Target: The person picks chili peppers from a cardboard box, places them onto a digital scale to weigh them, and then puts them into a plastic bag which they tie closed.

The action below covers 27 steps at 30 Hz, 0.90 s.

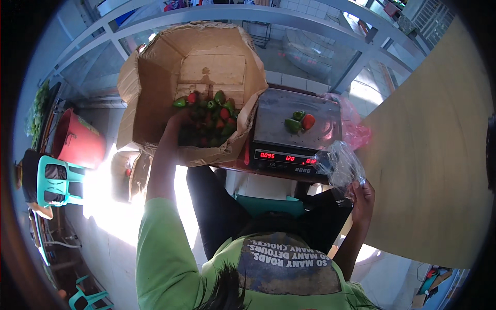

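Note:
My left hand (181,120) reaches into a large cardboard box (155,67). Red and green peppers (219,97) lie at the bottom of it, and shadow hides my fingers among them. To the right, a digital scale (281,161) with a lit red display carries several peppers (293,125), green ones and a red one, on its metal plate (268,111). Beside the scale's front right corner, my right hand (363,195) is closed on a see-through plastic bag (341,163), which hangs crumpled over that corner.
Pink plastic bags (354,124) lie against the scale's right side. A wooden board (429,155) fills the right. On the left stand a red bucket (77,138), a turquoise stool (61,181) and a smaller cardboard box (139,178). Metal railing (206,20) runs behind.

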Motion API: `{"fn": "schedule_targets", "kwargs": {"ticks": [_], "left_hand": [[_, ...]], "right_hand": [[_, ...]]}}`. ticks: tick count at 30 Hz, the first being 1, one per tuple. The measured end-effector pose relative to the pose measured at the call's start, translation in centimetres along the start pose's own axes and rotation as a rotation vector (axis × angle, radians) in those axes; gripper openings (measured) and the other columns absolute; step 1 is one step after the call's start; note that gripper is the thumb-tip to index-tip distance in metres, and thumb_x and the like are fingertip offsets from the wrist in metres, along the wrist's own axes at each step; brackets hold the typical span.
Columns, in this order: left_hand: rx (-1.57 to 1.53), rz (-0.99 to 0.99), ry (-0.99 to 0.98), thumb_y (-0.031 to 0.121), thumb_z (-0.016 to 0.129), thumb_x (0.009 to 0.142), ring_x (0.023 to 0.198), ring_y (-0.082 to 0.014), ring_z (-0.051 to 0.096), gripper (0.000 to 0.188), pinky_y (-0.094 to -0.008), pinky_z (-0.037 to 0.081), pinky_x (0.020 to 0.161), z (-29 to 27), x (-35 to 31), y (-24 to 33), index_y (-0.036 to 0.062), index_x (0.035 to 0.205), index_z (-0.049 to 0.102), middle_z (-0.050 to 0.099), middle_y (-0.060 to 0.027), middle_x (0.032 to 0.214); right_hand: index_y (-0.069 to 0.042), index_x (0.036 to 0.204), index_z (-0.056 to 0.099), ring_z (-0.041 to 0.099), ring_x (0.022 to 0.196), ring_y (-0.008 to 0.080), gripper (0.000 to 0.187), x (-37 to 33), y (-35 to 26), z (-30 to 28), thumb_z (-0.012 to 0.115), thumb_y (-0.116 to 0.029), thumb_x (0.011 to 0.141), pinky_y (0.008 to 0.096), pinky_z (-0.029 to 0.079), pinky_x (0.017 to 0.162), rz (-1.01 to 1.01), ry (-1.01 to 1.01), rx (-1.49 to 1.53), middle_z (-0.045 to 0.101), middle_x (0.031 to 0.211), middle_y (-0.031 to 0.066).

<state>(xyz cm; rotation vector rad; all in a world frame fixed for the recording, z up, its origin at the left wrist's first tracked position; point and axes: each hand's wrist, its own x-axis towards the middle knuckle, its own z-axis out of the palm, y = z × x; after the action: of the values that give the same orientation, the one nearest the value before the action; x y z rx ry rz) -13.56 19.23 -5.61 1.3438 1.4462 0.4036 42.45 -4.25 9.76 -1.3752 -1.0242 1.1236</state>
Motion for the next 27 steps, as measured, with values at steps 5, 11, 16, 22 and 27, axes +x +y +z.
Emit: {"fn": "schedule_targets", "kwargs": {"ticks": [5, 11, 16, 22, 27], "left_hand": [[-0.032, 0.038, 0.025, 0.024, 0.077, 0.062, 0.086, -0.0170, 0.057, 0.053, -0.0310, 0.047, 0.075, -1.7, 0.6, -0.5, 0.0038, 0.106, 0.055, 0.060, -0.0066, 0.095], [-0.235, 0.072, 0.260, 0.024, 0.076, 0.065, 0.084, -0.0154, 0.057, 0.053, -0.0288, 0.047, 0.072, -3.4, -5.2, 5.1, 0.0022, 0.107, 0.053, 0.059, -0.0058, 0.093], [-0.476, 0.419, 0.289, 0.024, 0.071, 0.072, 0.079, -0.0106, 0.055, 0.048, -0.0247, 0.046, 0.066, 1.7, -10.2, 16.2, 0.0011, 0.108, 0.050, 0.057, -0.0033, 0.091], [-0.131, 0.664, 0.012, 0.020, 0.071, 0.070, 0.073, -0.0082, 0.052, 0.041, -0.0226, 0.043, 0.064, 10.2, -9.5, 26.9, 0.0049, 0.104, 0.053, 0.055, 0.0001, 0.085], [0.347, 0.842, -0.037, 0.026, 0.076, 0.061, 0.074, -0.0155, 0.054, 0.043, -0.0286, 0.043, 0.065, 19.1, -1.8, 29.1, 0.0051, 0.094, 0.059, 0.058, -0.0055, 0.078]], "right_hand": [[-0.007, 0.082, 0.054, 0.044, 0.058, 0.0037, 0.017, -0.4, -1.0, -0.9, 0.056, -0.023, 0.084, 0.0190, 0.037, 0.053, -0.054, 0.071, -0.020, 0.050, 0.067, -0.0021], [-0.007, 0.082, 0.056, 0.049, 0.062, 0.0047, 0.015, -0.8, -0.5, -2.6, 0.056, -0.022, 0.084, 0.0205, 0.042, 0.053, -0.105, 0.166, 0.059, 0.053, 0.070, -0.0013], [-0.007, 0.081, 0.056, 0.050, 0.061, 0.0047, 0.016, -0.7, 0.1, -3.2, 0.056, -0.022, 0.085, 0.0208, 0.042, 0.054, -0.116, 0.161, 0.111, 0.054, 0.070, -0.0011], [-0.007, 0.081, 0.056, 0.048, 0.058, 0.0040, 0.016, -1.0, -0.3, -3.4, 0.056, -0.023, 0.084, 0.0201, 0.040, 0.052, -0.148, 0.167, 0.123, 0.053, 0.068, -0.0014], [-0.007, 0.081, 0.056, 0.046, 0.057, 0.0038, 0.016, -1.4, -0.3, -4.0, 0.056, -0.023, 0.084, 0.0193, 0.038, 0.051, -0.154, 0.191, 0.132, 0.053, 0.068, -0.0016]]}}
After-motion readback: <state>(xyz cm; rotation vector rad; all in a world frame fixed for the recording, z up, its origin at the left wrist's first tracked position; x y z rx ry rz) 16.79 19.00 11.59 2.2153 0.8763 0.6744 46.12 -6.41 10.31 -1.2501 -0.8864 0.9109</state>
